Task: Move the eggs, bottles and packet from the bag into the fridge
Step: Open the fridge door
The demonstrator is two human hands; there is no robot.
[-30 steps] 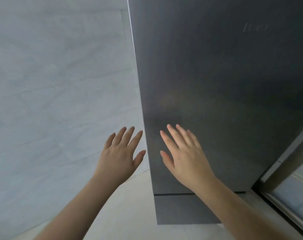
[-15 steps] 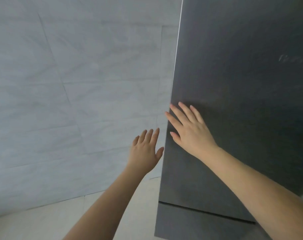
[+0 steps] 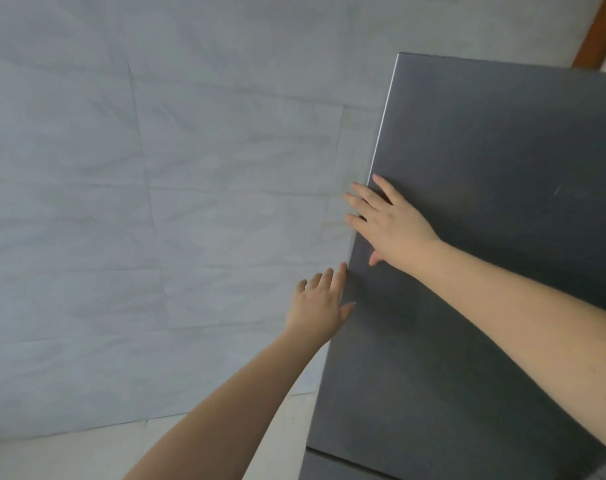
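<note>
A pale tiled wall (image 3: 156, 220) stands left of the dark grey fridge door (image 3: 485, 254). The left hand (image 3: 317, 311), fingers straight, touches the door's left edge. Above it the right hand (image 3: 389, 221) lies flat and spread on the door, fingertips past that edge.

This looks like a home kitchen, or a corner of one. A tall dark grey fridge (image 3: 485, 237) with a brushed metal door fills the right side, a seam near its foot dividing an upper door from a lower one. Beside it runs a wall (image 3: 156, 202) of large pale marble-look tiles, meeting a light tiled floor (image 3: 69, 455). A strip of brown wooden frame (image 3: 595, 26) shows at the top right corner
</note>
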